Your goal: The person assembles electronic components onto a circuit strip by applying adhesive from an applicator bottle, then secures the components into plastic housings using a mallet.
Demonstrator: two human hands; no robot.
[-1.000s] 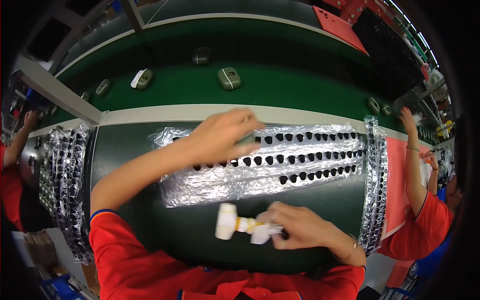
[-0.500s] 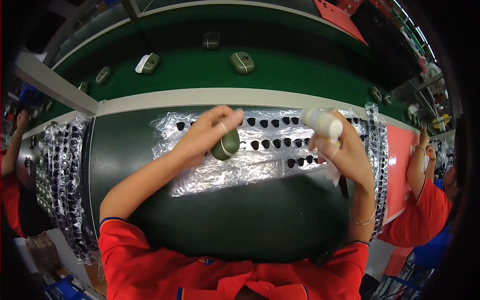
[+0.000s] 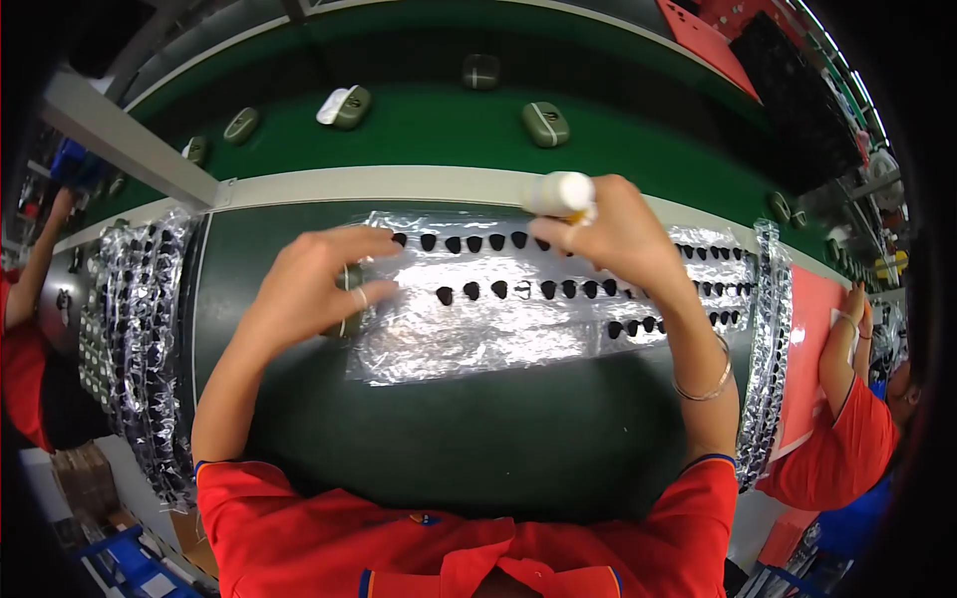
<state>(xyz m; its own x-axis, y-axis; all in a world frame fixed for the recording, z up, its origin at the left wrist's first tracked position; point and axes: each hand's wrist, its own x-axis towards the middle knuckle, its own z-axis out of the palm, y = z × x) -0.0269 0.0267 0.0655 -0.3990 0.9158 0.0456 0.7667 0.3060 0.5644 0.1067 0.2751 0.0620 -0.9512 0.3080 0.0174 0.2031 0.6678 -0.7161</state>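
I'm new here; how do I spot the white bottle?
Start at the green surface and come down to the clear sheet lined with black pieces. By its far edge, in the wearer's right hand, is the bottle: white, unlike the black pieces nearby.

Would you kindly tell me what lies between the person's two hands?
In the head view, part of a shiny plastic sheet with small black pieces lies between the left hand and the right hand.

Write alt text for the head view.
The right hand, over plastic film with rows of black pieces, holds a white bottle; the left hand holds an olive case by the film's left edge. More cases lie beyond.
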